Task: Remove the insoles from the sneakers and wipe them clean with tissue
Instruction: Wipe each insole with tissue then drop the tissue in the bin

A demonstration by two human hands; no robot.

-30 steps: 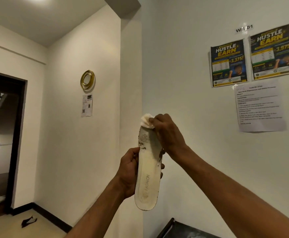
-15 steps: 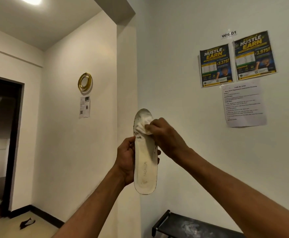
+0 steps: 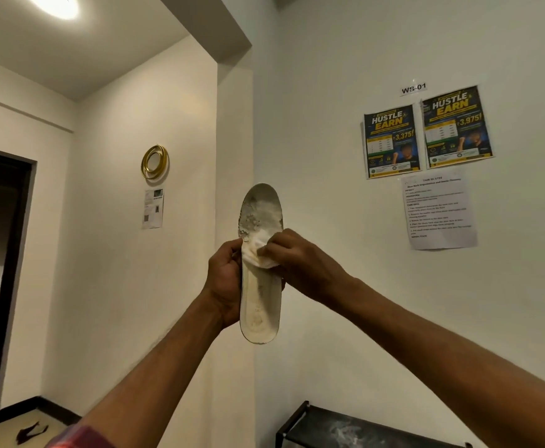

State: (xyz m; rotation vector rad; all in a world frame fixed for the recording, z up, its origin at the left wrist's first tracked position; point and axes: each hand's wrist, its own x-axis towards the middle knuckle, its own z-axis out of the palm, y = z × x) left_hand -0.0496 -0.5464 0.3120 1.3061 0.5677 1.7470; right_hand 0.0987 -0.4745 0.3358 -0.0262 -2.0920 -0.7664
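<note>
Our right hand (image 3: pixel 300 260) pinches the wad of tissue (image 3: pixel 259 250) flat against the insole (image 3: pixel 259 270), fingertips bunched on it, and it has slid down from the toe end a second ago to about the middle now. That leaves the upper part bare, and we can see it is still grey and flaky up there, so we judge this stroke is one of several yet to come. Our left hand (image 3: pixel 225 282) wraps the insole's left edge from behind, fingers curled, holding it upright in the air before the white wall (image 3: pixel 329 156). Down at the bottom right sits a dark shoe rack (image 3: pixel 361 428), dusty on top. Posters (image 3: pixel 426 134) and a printed sheet (image 3: pixel 439 211) hang to the right. Nothing blocks us; no sneakers are in view.
</note>
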